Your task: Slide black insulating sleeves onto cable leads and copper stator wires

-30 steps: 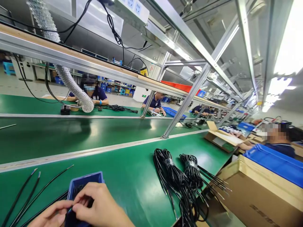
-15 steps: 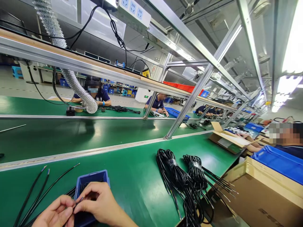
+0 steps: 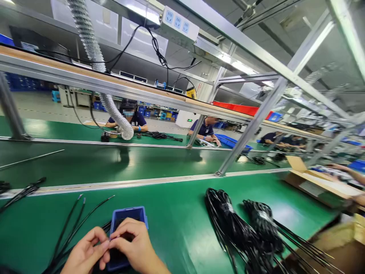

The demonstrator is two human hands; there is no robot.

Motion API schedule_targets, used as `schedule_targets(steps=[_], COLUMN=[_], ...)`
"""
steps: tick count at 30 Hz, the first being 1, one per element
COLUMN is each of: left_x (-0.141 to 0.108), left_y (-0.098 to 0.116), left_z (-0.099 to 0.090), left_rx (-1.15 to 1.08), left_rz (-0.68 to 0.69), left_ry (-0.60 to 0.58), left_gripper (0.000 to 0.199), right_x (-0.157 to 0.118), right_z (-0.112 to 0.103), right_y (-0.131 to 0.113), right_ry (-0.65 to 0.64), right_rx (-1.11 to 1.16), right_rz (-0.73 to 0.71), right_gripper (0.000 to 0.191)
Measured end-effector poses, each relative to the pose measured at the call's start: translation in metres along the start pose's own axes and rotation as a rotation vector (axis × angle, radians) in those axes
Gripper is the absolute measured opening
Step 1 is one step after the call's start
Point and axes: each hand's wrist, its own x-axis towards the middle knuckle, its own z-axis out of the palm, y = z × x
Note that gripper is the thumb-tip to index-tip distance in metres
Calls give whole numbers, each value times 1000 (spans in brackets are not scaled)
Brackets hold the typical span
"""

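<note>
My left hand and my right hand meet fingertip to fingertip at the lower left, over the near side of a small blue bin. Both are pinched closed on something small, mostly hidden by the fingers; I cannot make out what it is. Dark contents show inside the bin. Black cables with stripped ends lie on the green bench left of the bin, passing close to my left hand.
Two tied bundles of black cable lie at the right. An open cardboard box is beyond them. A metal post rises from the bench divider. People sit across the bench; another person's hands are at the far right.
The view has swung left, so everything appears shifted to the right. My hands stay together by the bin, and the small end seen between my fingers earlier is now mostly covered.
</note>
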Motion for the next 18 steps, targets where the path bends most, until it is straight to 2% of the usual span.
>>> schedule_targets(steps=[6,11,15,18], left_x=[-1,9,11,5], left_y=[-2,-18,-27,-15], left_z=[6,-1,-1,-2], left_rx=[-76,-139,-153,-82], left_rz=[2,33,47,75], left_ry=[-59,-92,-137,-202], left_gripper=[55,58,55,56], right_x=[-4,-3,-2,2], right_z=[-2,-4,-3,-12], right_y=[25,49,42,20], right_ry=[-149,-178,-175,-269], right_rx=[151,135,96,28], right_rz=[184,174,159,116], right_gripper=[44,45,48,45])
